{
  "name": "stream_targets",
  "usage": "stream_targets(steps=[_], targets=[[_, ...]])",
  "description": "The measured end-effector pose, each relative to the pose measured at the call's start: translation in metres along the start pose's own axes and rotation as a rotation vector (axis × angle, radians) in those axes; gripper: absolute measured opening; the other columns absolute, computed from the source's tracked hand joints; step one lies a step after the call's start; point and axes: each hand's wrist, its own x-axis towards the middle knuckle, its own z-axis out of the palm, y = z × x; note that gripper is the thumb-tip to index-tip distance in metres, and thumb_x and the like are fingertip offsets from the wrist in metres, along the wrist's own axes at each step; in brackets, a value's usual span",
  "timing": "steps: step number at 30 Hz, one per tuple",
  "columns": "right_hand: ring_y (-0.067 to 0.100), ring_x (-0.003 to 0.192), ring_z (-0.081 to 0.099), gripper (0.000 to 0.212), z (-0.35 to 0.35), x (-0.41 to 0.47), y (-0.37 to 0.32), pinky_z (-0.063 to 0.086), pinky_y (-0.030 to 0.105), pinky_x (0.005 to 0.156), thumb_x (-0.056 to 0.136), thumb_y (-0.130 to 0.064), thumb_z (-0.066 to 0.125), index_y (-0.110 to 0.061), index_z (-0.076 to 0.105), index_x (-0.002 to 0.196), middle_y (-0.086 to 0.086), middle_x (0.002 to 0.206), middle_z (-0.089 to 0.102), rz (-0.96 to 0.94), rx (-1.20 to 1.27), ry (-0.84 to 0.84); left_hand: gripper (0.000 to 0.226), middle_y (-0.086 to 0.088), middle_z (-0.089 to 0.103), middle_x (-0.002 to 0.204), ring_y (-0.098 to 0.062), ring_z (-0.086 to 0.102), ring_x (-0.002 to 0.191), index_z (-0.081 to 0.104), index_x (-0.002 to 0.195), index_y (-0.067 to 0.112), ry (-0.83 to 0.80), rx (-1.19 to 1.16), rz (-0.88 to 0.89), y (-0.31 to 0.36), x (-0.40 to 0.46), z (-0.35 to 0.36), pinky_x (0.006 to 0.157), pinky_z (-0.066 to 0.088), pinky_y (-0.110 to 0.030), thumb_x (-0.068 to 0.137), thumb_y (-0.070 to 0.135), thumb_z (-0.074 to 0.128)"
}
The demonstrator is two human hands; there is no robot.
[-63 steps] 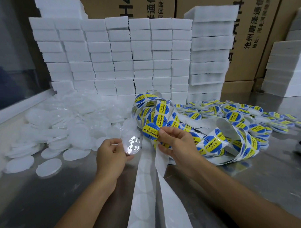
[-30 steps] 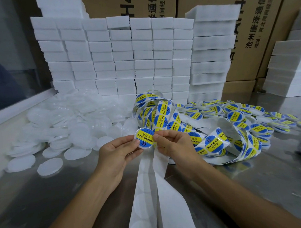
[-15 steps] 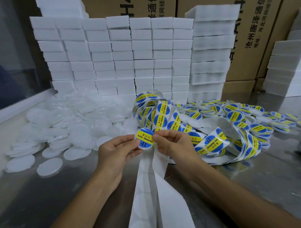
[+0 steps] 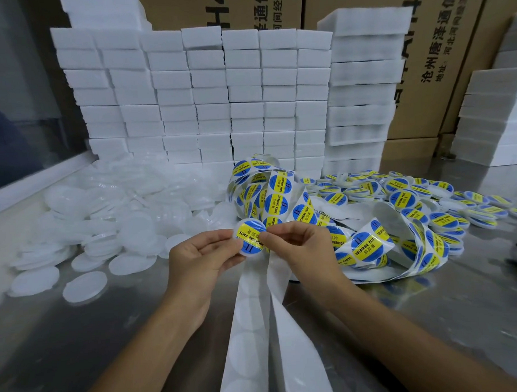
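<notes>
A round white lid (image 4: 251, 240) is held up, tilted face-on to the camera. Its top is covered by a blue label (image 4: 247, 235) with a yellow band reading SOLDERING PASTE. It is pinched at opposite edges by the left hand (image 4: 201, 259) and right hand (image 4: 297, 250), just in front of the coiled label strip (image 4: 276, 195).

A bare steel table (image 4: 81, 348) carries the lot. Far left, plain white lids (image 4: 120, 206) lie in a loose heap, a few strays nearer. At the back, white foam blocks (image 4: 206, 89) stand stacked in columns. In the middle sits a tangled sticker strip (image 4: 280, 195), its empty backing paper (image 4: 256, 328) trailing toward the near edge. On the right, labelled lids (image 4: 412, 196) lie scattered.
</notes>
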Motion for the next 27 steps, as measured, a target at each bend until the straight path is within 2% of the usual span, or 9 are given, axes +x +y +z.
stream_targets(steps=[6,12,14,16,18,21,24,27], targets=[[0.013,0.076,0.074,0.013,0.0,0.0012,0.0009,0.055,0.017,0.066,0.076,-0.013,0.083,-0.009,0.076,0.085,0.0,0.079,0.077,-0.044,-0.033,0.023,0.016,-0.016,0.075,0.08,-0.026,0.074,0.074,0.072,0.082,0.006,-0.005,0.038,0.041,0.001,-0.0025,0.0031,0.062,0.058,-0.024,0.068,-0.001,0.078],[0.005,0.067,0.064,0.009,-0.0001,0.0028,0.0031,0.055,0.019,0.066,0.078,-0.018,0.082,-0.019,0.075,0.083,-0.003,0.077,0.074,-0.163,-0.217,0.062,0.013,-0.016,0.075,0.079,-0.027,0.074,0.075,0.077,0.072,0.014,-0.045,0.032,0.073,0.0032,-0.005,0.003,0.063,0.058,-0.025,0.064,0.004,0.081],[0.005,0.068,0.062,0.012,-0.0008,0.0016,0.0048,0.055,0.02,0.066,0.08,-0.023,0.081,-0.021,0.073,0.089,-0.007,0.083,0.072,-0.2,-0.301,0.073,0.02,-0.017,0.075,0.081,-0.028,0.074,0.077,0.077,0.073,0.014,-0.08,0.014,0.061,0.0047,-0.0064,0.0027,0.065,0.059,-0.027,0.053,0.013,0.083],[0.005,0.069,0.064,0.023,-0.0002,-0.0005,0.0052,0.055,0.02,0.066,0.08,-0.029,0.08,-0.022,0.07,0.101,-0.01,0.093,0.07,-0.23,-0.329,0.053,0.028,-0.017,0.074,0.081,-0.028,0.074,0.077,0.077,0.073,0.015,-0.112,-0.006,0.044,0.0059,-0.0069,0.0033,0.068,0.059,-0.029,0.047,0.019,0.085],[0.005,0.07,0.066,0.033,0.0019,-0.0027,0.0041,0.056,0.022,0.067,0.082,-0.033,0.077,-0.02,0.068,0.111,-0.006,0.096,0.07,-0.252,-0.288,-0.05,0.03,-0.016,0.074,0.081,-0.027,0.074,0.077,0.077,0.073,0.016,-0.161,-0.046,0.026,0.0062,-0.0069,0.005,0.069,0.059,-0.029,0.045,0.02,0.086],[0.012,0.064,0.068,0.029,0.0062,-0.0048,0.0043,0.057,0.027,0.064,0.088,-0.03,0.068,-0.017,0.067,0.113,-0.003,0.078,0.074,-0.25,-0.176,-0.184,0.029,-0.017,0.074,0.083,-0.029,0.074,0.079,0.078,0.078,0.017,-0.224,-0.105,0.0,0.0064,-0.0066,0.0064,0.07,0.059,-0.03,0.049,0.017,0.084],[0.011,0.055,0.062,0.015,0.0064,-0.0031,0.0047,0.051,0.021,0.059,0.098,-0.018,0.059,-0.01,0.07,0.104,0.0,0.066,0.069,-0.285,-0.205,-0.125,0.029,-0.02,0.074,0.089,-0.031,0.074,0.083,0.079,0.088,0.015,-0.26,-0.122,-0.029,0.0068,-0.0064,0.0043,0.071,0.059,-0.029,0.058,0.011,0.078],[0.011,0.052,0.057,0.03,0.0039,-0.0018,0.0049,0.048,0.025,0.058,0.103,-0.016,0.049,-0.001,0.068,0.086,0.003,0.057,0.062,-0.294,-0.259,-0.08,0.032,-0.021,0.074,0.095,-0.033,0.073,0.087,0.078,0.094,0.015,-0.311,-0.121,-0.046,0.0068,-0.0076,0.005,0.072,0.059,-0.029,0.062,0.012,0.076]])
